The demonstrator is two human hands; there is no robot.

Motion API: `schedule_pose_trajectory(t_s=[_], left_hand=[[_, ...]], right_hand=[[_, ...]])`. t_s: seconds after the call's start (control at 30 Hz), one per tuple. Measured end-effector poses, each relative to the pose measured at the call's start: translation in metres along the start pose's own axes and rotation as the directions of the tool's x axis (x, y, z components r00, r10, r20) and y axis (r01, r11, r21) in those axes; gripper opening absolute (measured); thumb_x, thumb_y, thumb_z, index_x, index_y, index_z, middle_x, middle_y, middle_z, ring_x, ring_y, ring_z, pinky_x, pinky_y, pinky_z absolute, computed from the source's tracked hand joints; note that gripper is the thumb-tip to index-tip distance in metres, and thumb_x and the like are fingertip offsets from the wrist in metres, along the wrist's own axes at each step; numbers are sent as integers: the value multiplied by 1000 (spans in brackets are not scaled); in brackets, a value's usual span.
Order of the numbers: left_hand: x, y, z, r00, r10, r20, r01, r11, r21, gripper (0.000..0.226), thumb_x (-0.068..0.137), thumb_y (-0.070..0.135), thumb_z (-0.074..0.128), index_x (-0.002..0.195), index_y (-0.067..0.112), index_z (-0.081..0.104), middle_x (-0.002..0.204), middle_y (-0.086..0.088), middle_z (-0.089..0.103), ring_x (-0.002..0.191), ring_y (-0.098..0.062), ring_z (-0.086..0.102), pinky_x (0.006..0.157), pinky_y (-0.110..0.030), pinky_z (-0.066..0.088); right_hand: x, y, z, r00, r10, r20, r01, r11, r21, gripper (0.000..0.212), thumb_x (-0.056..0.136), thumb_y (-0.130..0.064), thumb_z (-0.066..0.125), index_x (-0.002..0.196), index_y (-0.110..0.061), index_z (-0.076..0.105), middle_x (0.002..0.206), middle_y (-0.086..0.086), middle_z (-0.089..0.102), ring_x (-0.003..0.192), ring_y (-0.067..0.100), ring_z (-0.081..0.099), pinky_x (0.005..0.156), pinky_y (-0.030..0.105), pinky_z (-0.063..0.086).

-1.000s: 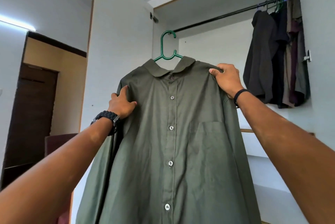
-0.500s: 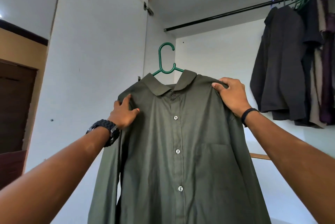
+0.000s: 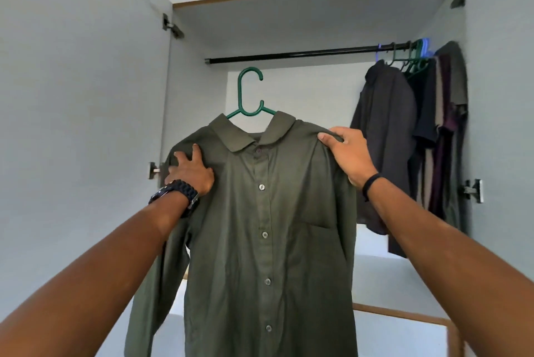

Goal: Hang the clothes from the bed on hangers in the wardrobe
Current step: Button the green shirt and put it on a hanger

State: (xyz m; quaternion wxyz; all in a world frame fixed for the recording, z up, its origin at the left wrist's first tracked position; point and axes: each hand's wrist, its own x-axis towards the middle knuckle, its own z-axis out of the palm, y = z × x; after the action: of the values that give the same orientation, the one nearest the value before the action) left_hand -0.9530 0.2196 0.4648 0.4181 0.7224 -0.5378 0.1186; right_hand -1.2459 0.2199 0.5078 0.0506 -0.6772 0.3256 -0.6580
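Observation:
An olive green buttoned shirt (image 3: 268, 226) hangs on a green plastic hanger (image 3: 248, 93) that I hold up in front of the open wardrobe. My left hand (image 3: 189, 169) grips the shirt's left shoulder, and my right hand (image 3: 348, 151) grips its right shoulder. The hanger's hook sits just below the black wardrobe rail (image 3: 303, 54), apart from it. The hanger's arms are hidden inside the shirt.
Several dark shirts (image 3: 387, 137) hang on hangers bunched at the rail's right end. The left stretch of the rail is bare. Wardrobe doors stand open on both sides, left door (image 3: 81, 125) and right door (image 3: 502, 96). A shelf edge (image 3: 404, 313) runs below.
I have turned to face the wardrobe squarely. The shirt and hanger have moved right and up, closer under the rail. Both hands keep their grips on the shoulders.

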Motion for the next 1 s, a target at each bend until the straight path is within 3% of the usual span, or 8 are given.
schedule_pose_trajectory(t_s=[0.2,0.4,0.5,0.6,0.7,0.83,0.9,1.0], left_hand=[[30,80,-9,983,156,97,-145,983,-113,70,95,29,42,152,29,1,158,-11,3,138,-45,18,110,-53,27],[82,137,10,937,289,196,-206,911,-358,70,96,56,31,152,30,-3,157,-17,12,142,-40,18,116,-46,16],[104,164,31,897,395,197,-252,826,-504,81,90,63,41,151,34,-2,158,-17,9,146,-29,11,117,-42,14],[125,194,59,879,460,126,-297,735,-610,87,87,59,52,152,33,1,159,-14,5,147,-23,6,118,-39,13],[151,221,89,872,490,2,-376,672,-638,86,86,51,60,151,25,10,156,-12,13,143,-26,23,115,-36,21],[192,256,132,847,511,-150,-483,619,-619,65,86,43,64,134,13,33,139,-12,37,122,-26,44,101,-34,36],[219,280,148,844,504,-184,-499,610,-615,53,86,43,63,120,12,37,127,-10,44,106,-22,47,90,-31,38],[258,312,169,832,502,-236,-533,607,-590,44,88,44,60,110,12,38,117,-8,46,98,-21,47,83,-30,38]], right_hand=[[55,-30,-25,998,29,-60,-35,994,-101,23,87,-20,67,70,-6,65,63,-3,51,68,10,47,64,24,37],[112,-6,-55,992,31,-121,-49,987,-151,28,84,-26,69,74,0,66,68,4,55,69,14,50,67,29,39],[133,7,-71,991,74,-114,-87,990,-113,29,87,-25,67,62,-12,60,65,2,55,66,13,52,66,30,41],[150,14,-85,987,153,-42,-153,988,8,25,95,-14,57,70,-10,59,64,4,62,53,10,59,57,23,49],[175,26,-100,972,228,60,-232,971,65,25,98,-13,52,75,-7,62,59,2,69,51,10,66,51,22,55],[218,55,-117,959,253,128,-263,963,63,16,94,-10,57,83,-2,65,68,9,72,57,17,69,57,31,60],[242,70,-122,953,264,146,-275,959,67,13,90,-4,60,96,5,65,79,15,72,62,20,70,63,36,61],[283,89,-124,965,251,80,-254,967,31,18,87,0,62,104,6,64,90,20,68,66,22,68,66,36,59]])
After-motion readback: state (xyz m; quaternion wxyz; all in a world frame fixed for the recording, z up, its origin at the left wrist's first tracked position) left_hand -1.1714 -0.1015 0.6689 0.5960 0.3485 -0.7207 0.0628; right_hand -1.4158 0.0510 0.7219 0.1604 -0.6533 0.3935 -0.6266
